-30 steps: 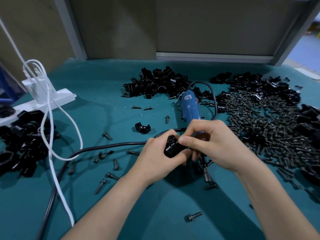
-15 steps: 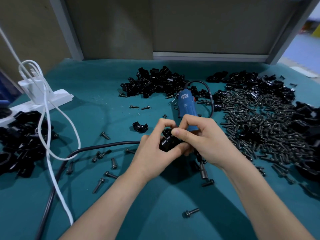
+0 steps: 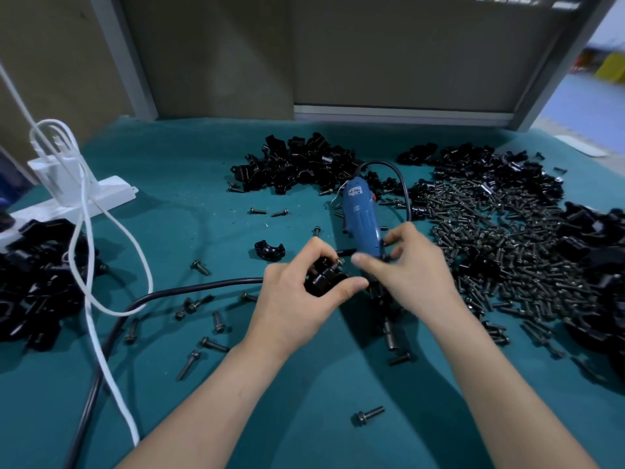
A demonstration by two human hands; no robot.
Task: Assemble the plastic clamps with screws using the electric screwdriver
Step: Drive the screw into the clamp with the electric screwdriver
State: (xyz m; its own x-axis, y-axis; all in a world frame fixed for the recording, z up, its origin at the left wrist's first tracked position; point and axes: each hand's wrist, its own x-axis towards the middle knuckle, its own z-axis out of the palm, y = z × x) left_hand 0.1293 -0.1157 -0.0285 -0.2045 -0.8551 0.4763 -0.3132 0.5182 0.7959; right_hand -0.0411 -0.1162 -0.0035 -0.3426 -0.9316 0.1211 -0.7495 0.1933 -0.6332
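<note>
My left hand [image 3: 297,299] grips a black plastic clamp [image 3: 323,277] just above the table, with a screw [image 3: 338,264] standing in its top. My right hand [image 3: 412,275] lies over the front of the blue electric screwdriver [image 3: 360,218], which rests on the green mat. The thumb is on the tool's left side and the fingers curl at its right side. The tool's black nose and bit [image 3: 389,333] stick out below my right hand. A large heap of screws [image 3: 500,238] lies to the right.
Piles of black clamp parts lie at the back centre [image 3: 297,164], far right [image 3: 595,252] and left [image 3: 37,282]. A single clamp half [image 3: 269,250] and loose screws [image 3: 367,416] dot the mat. The black tool cable [image 3: 169,294] and a white cable [image 3: 101,333] cross the left side by a power strip [image 3: 101,194].
My right hand has let go of the screw on the clamp and moved back over the screwdriver. My left hand still holds the clamp, which now shows the screw in it.
</note>
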